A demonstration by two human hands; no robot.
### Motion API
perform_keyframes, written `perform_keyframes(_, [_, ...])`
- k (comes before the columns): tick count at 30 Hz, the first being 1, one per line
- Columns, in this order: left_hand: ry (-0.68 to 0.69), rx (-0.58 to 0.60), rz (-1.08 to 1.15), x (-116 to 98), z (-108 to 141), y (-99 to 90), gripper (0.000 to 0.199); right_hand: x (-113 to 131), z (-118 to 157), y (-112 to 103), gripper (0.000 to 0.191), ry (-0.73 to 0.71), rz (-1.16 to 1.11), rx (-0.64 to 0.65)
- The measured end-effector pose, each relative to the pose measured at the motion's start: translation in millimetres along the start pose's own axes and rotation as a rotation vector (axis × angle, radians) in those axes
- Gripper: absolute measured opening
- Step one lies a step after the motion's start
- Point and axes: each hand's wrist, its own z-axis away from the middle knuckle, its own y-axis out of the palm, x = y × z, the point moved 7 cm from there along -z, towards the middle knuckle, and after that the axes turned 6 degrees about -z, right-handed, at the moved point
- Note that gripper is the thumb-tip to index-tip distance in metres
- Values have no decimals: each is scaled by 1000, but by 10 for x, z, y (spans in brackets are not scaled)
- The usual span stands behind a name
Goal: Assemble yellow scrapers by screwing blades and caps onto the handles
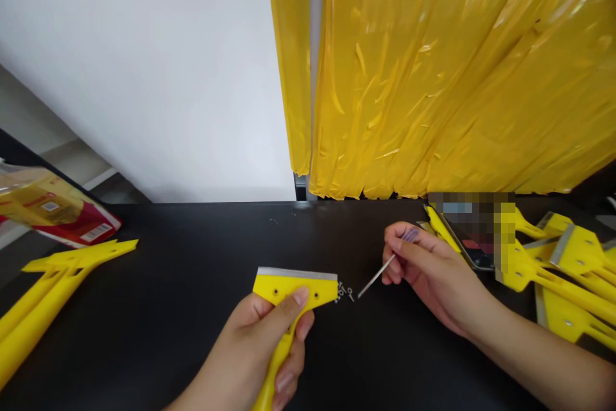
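The left hand [260, 347] is closed around a yellow scraper [293, 289] at bottom center; a screwdriver [378, 275] is pinched in the right hand [428, 276], its tip held just beside small screws [342, 292] on the black table [192, 251].

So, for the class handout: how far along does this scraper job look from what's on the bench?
Done: the scrapers piled at right show metal blades. In hand: the left hand grips a bladed yellow scraper, its screw holes seemingly empty, while the right hand holds a small screwdriver near loose screws. Left: those screws, and the yellow scrapers at far left, which show no blades from here.
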Motion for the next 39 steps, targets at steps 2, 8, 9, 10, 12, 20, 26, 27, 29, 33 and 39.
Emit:
perform_keyframes(2, [-7,5,-3,3,-7,3,49,-32,1,14,17,1,30,19])
perform_keyframes(8, [0,11,-8,-5,-11,14,48,-72,9,35,20,-29,145,55])
perform_keyframes(9, [-3,9,-9,-3,-10,12,48,-74,7,37,20,-31,161,57])
perform_keyframes(10, [-5,6,-9,-1,-9,10,48,-75,4,40,21,-33,175,59])
perform_keyframes(12, [-4,8,-10,-1,-7,10,48,-74,3,44,22,-35,197,60])
perform_keyframes(20, [3,6,-12,-4,0,10,48,-58,17,56,22,-56,217,53])
perform_keyframes(26, [-25,-4,-7,9,-1,-3,48,-17,30,3,15,-108,197,15])
perform_keyframes(27, [-27,-4,-5,10,0,-4,48,-14,35,-3,14,-113,197,11])
perform_keyframes(29, [-33,-8,-3,15,3,-6,47,-11,45,-11,13,-122,197,4])
perform_keyframes(33, [-31,-12,-4,12,6,-5,46,-3,68,-13,12,-140,203,-8])
perform_keyframes(39, [-29,-14,-4,-6,12,7,49,5,72,-15,8,-150,212,-15])
